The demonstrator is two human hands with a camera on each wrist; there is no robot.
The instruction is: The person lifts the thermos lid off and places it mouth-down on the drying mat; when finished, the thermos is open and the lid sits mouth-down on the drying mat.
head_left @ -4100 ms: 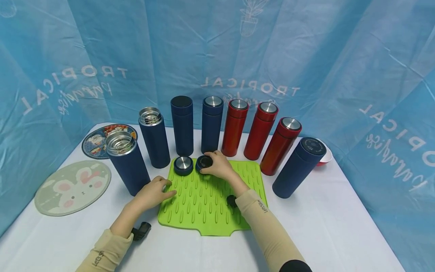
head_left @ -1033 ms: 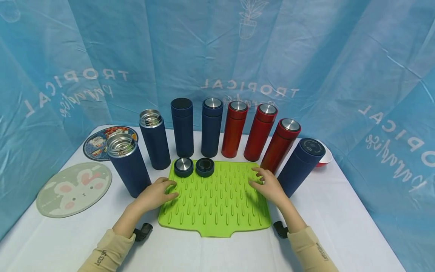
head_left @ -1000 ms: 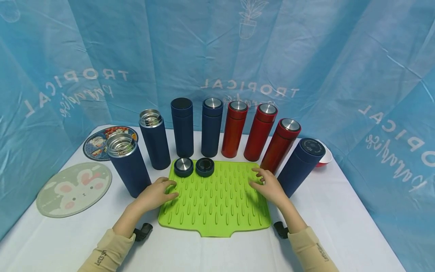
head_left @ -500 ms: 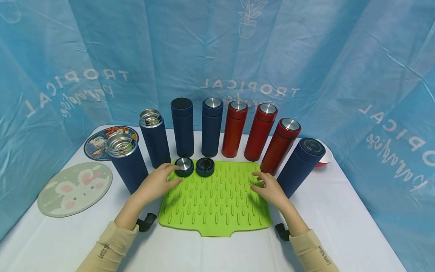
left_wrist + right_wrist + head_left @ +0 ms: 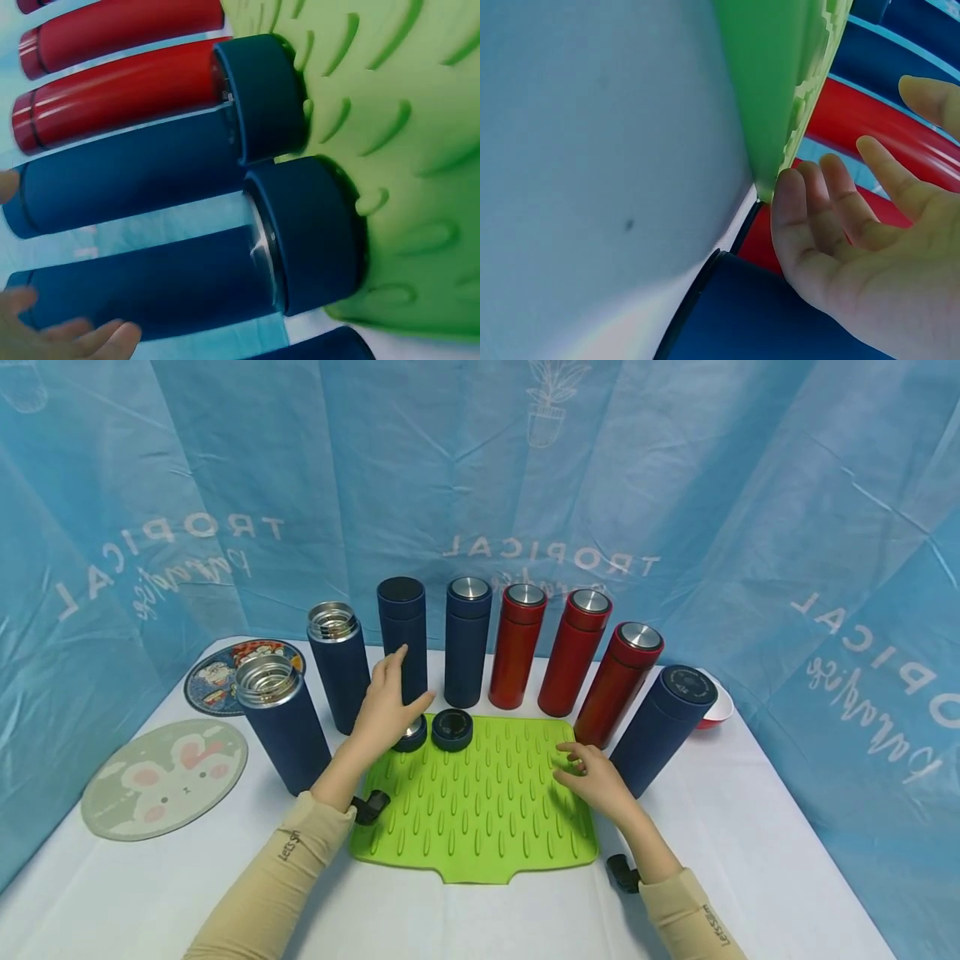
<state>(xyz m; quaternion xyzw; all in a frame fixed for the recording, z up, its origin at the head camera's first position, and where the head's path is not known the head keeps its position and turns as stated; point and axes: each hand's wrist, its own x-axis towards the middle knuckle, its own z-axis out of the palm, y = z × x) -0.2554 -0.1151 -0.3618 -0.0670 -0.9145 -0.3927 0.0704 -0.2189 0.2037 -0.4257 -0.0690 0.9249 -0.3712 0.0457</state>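
My left hand (image 5: pixel 384 706) reaches over the mat's back left corner, fingers spread and extended beside a blue thermos with a black lid (image 5: pixel 405 622). Whether it touches that thermos I cannot tell. Below this hand a loose silver-topped lid (image 5: pixel 409 742) is partly covered; a black-topped lid (image 5: pixel 452 730) lies beside it. Both rest on the green mat (image 5: pixel 480 818). Two blue thermoses without lids stand at left, the nearer thermos (image 5: pixel 288 735) and the farther thermos (image 5: pixel 341 672). My right hand (image 5: pixel 596 781) hovers loosely over the mat's right edge, holding nothing, near a blue thermos (image 5: pixel 656 735).
Behind the mat stand a silver-topped blue thermos (image 5: pixel 467 647) and several red thermoses (image 5: pixel 517 647). A rabbit placemat (image 5: pixel 165 777) and a patterned round mat (image 5: pixel 213 677) lie at left. A red and white bowl (image 5: pixel 720 706) sits at back right, before a blue curtain (image 5: pixel 480 460).
Earlier my right hand held the black-topped lid on the mat; it let go and moved right. My left hand has since moved forward and right, past the silver-topped lid toward the black-lidded thermos.
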